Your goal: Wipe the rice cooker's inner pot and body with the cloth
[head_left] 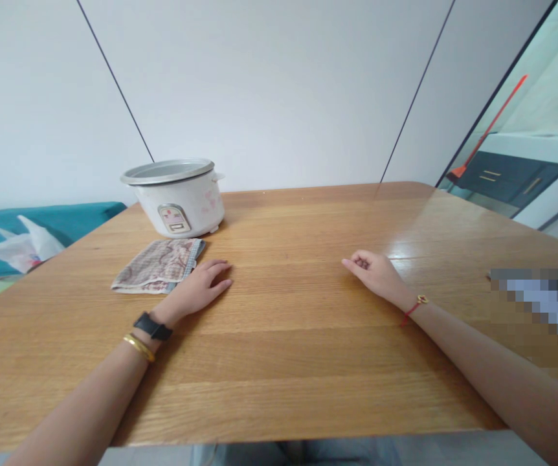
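Lying palm down on the wooden table (283, 349), my left hand (200, 285) is relaxed, with its fingers released and a little apart, and they grasp nothing. Just beside it, toward my left side, is the folded cloth (155, 264), brown and cream in pattern with a checked blue edge; whether the side of my hand touches this cloth, I cannot tell. Directly behind the cloth stands the white rice cooker (196, 208), upright near the far left part of the table, with pink flowers on its side, a panel at the front and its top open within a grey rim. My right hand (376, 273) is well apart from these things, on the other half of the table, and its fingers are curled inward in a loose fist while the thumb points toward the left. On my left wrist I wear a black band (153, 326) and a gold bangle (139, 347); on the right one, a red string bracelet (409, 313). Near the right edge lies some object (546, 304), which is too blurred to recognise. To the left, a white plastic bag (41, 243) sits on a teal seat (92, 217).
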`<state>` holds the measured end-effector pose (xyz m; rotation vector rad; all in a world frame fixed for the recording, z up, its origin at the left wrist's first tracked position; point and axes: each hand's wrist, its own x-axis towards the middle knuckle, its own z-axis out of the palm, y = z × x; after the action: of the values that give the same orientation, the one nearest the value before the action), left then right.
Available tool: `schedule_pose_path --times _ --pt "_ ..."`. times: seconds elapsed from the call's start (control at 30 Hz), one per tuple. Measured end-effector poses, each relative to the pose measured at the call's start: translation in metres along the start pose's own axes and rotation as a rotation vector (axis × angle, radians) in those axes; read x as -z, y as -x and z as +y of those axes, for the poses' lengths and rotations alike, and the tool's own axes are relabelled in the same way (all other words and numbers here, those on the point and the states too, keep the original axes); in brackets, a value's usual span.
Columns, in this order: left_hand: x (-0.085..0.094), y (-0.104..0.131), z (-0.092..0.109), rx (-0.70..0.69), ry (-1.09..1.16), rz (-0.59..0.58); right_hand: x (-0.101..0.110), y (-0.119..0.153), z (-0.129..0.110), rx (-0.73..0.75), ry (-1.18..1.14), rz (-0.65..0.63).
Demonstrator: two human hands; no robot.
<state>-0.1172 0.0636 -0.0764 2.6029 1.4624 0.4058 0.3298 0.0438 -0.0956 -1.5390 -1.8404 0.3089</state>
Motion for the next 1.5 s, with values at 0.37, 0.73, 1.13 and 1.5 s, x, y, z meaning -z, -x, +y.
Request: schedule_pose_path --times 0.37,0.73,1.13,1.5 --pt "0.0010 0.0000 0.0024 0.000 -0.002 0.000 0.0005 0.0000 -0.0004 -0.001 0.002 0.005" --pt "0.0002 0.0000 0.0013 -0.002 -0.010 -0.003 0.0000 -0.0001 0.0005 -0.002 0.006 0.004" --pt "0.0004 0.0001 0.0018 -0.004 -0.003 0.000 0.0006 0.0000 0.0002 -0.017 0.005 -0.012" --pt "0.0012 0.0004 0.0024 -0.002 0.003 -0.002 0.0003 -0.0002 0.0001 -0.013 0.012 -0.011"
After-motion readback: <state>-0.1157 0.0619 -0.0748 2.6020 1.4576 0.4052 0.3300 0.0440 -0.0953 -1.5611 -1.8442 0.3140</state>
